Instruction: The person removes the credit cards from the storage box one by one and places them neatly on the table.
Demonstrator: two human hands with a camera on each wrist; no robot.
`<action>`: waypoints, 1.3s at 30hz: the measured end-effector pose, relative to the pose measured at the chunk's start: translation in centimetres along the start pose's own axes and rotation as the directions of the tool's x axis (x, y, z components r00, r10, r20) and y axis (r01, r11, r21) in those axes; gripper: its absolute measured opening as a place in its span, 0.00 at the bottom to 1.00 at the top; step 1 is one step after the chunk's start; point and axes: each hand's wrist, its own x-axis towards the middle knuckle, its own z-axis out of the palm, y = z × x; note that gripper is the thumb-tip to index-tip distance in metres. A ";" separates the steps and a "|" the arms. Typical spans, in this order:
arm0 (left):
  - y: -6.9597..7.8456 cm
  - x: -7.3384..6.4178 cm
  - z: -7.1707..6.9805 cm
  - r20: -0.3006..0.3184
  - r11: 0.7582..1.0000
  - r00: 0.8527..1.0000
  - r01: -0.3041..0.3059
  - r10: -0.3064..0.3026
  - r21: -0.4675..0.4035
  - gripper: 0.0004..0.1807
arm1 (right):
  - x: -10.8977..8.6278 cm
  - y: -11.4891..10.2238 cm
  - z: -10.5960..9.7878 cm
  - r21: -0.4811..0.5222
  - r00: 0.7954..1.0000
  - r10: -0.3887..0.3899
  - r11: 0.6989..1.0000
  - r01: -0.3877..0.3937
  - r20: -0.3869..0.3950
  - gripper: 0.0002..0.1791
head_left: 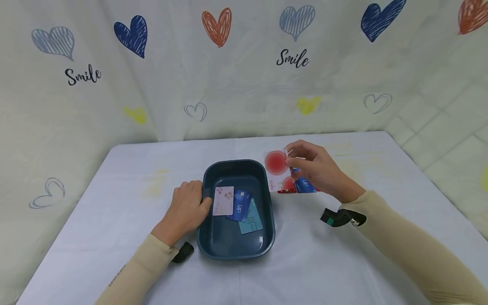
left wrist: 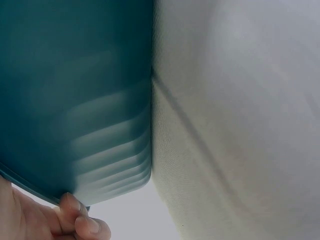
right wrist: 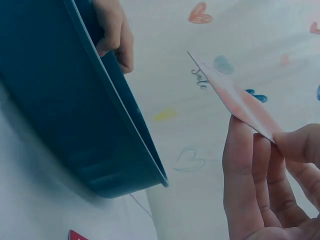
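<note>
Backdrop: heart-printed cloth (head_left: pixel 244 80), frame's top
Left hand (head_left: pixel 187 207): grips blue tray (head_left: pixel 221 243), lower centre
Right hand (head_left: pixel 319 168): pinches red-circled card (head_left: pixel 276 162), right of centre
Care: I'd brace the tray, pinch lightly

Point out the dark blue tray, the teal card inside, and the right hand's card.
Dark blue tray (head_left: pixel 224 240), head view: bare floor.
Teal card (head_left: pixel 251 221), head view: middle of visible face.
White card with red circles (head_left: pixel 276 165), head view: upper circle.

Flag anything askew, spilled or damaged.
Teal card in the dark tray lies askew, unlike the straighter pink card. A faint yellowish patch on the white cloth, left of the tray, is possibly a stain. No spill or damage visible.
</note>
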 end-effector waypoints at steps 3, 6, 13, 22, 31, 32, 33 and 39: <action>0.0 0.0 0.0 -0.001 1.000 1.000 -0.001 0.001 0.004 0.09 | -0.6 0.2 -0.3 0.067 0.999 0.020 0.998 -0.018 -0.025 0.12; 0.0 0.0 0.0 -0.004 1.000 1.000 -0.004 0.004 0.004 0.09 | -1.1 0.3 -0.6 0.097 0.998 0.040 0.995 -0.035 -0.050 0.13; 0.0 0.1 -0.1 -0.021 1.000 1.000 -0.011 0.011 -0.006 0.08 | -1.8 1.1 -1.3 0.179 0.995 0.071 0.982 -0.057 -0.076 0.12; 0.1 0.1 -0.2 -0.014 1.000 1.000 -0.006 0.006 -0.006 0.08 | -2.7 2.9 -1.5 0.248 0.995 0.075 0.967 -0.055 -0.071 0.10; 0.0 0.0 0.0 -0.021 1.000 1.000 -0.005 0.005 -0.001 0.08 | -3.5 4.5 -1.3 0.197 0.988 0.134 0.973 -0.117 -0.074 0.12; 0.0 0.0 0.1 -0.020 1.000 1.000 -0.005 0.005 -0.001 0.08 | -3.6 4.6 -1.3 0.192 0.987 0.137 0.974 -0.120 -0.077 0.12; 0.0 0.0 0.1 -0.020 1.000 1.000 -0.005 0.004 -0.002 0.08 | -3.6 4.7 -1.3 0.189 0.987 0.142 0.974 -0.125 -0.080 0.12; 0.2 -0.1 0.0 -0.030 1.000 1.000 -0.007 0.008 0.006 0.08 | -4.1 5.5 -1.5 0.174 0.982 0.170 0.973 -0.153 -0.086 0.11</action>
